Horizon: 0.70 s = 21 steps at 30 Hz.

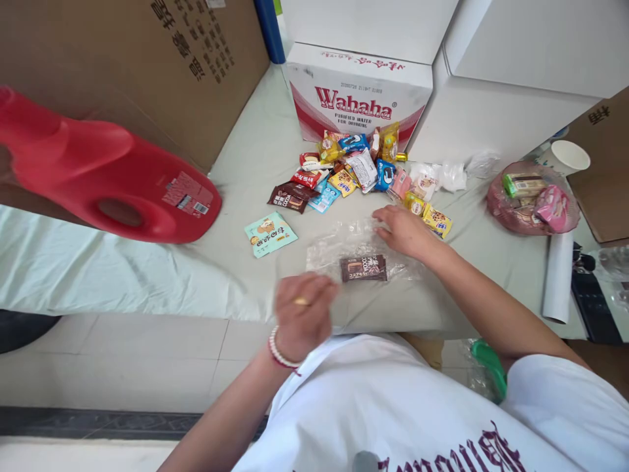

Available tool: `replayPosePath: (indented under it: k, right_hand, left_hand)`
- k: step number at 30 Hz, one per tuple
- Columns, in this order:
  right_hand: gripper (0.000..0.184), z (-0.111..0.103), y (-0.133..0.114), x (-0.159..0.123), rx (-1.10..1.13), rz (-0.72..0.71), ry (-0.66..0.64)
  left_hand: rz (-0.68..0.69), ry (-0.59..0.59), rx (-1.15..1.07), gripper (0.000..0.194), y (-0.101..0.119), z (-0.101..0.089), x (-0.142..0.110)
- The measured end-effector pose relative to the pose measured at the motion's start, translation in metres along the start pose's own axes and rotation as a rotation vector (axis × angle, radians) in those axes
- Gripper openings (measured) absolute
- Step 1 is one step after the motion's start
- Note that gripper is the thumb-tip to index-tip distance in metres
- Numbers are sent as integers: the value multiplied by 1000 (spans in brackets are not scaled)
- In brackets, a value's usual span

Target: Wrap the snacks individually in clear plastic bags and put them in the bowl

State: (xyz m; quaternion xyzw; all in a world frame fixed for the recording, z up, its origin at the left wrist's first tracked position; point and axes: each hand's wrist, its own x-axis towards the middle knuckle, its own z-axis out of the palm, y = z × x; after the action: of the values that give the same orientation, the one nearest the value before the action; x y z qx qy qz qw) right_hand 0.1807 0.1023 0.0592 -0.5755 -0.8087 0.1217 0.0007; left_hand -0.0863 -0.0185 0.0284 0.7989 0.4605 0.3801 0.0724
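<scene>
Near the front edge of the cloth-covered surface [236, 255], a flat, clear plastic bag [322, 252] lies with a dark brown cocoa packet [363, 268] at its lower middle; whether the packet is inside the bag or on top of it, I cannot tell. The left hand [305, 308], with a ring and a beaded bracelet, hovers just beside the bag's lower left part. It is blurred and curled closed, and whether it grips anything is unclear. The right hand [405, 229] is open, palm down, its fingers loosely bent over the bag's upper right part; contact with the bag cannot be made out.

Beyond the bag, a heap of wrapped snacks [363, 172] in yellow, blue, red, white and brown lies against and before the Wahaha box [361, 92]. Two yellow packets [437, 221] are just beside the right hand. A mint-green packet [271, 234] lies left of the bag, apart from the heap. Farther left, a large red jug [113, 177] stands out. Toward the right side are a reddish see-through container [501, 213] with snacks in it, a paper cup [570, 157] behind it, and a white roll [559, 278] in front.
</scene>
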Motion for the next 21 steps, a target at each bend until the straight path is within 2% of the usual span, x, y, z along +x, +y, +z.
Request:
replayPosePath:
  k: [2, 4, 7, 9, 11, 14, 16, 19, 21]
  right_hand:
    - [52, 9, -11, 23, -18, -73, -48]
    - [57, 19, -18, 42, -33, -55, -118]
    - [31, 23, -19, 56, 68, 20, -232]
    - [17, 19, -13, 56, 199, -1, -227]
    - [12, 12, -5, 49, 312, -79, -143]
    - [11, 4, -2, 29, 387, -208, -16]
    - [14, 3, -7, 10, 370, -297, 18]
    - [21, 16, -17, -21, 294, -443, -20]
    - [25, 34, -23, -40, 232, -515, -72]
  left_hand:
    - [143, -215, 64, 40, 15, 23, 7]
    - [94, -406, 148, 43, 17, 47, 17]
    - [-63, -535, 174, 44, 9, 70, 24]
    - [-147, -526, 133, 45, 3, 74, 23]
    - [-195, -491, 91, 46, 0, 74, 20]
    - [-181, -473, 50, 46, -1, 70, 23]
    - [-152, -474, 9, 43, -2, 68, 28]
    - [-180, -422, -111, 33, -10, 66, 33]
    - [-292, -340, -192, 25, -18, 66, 32]
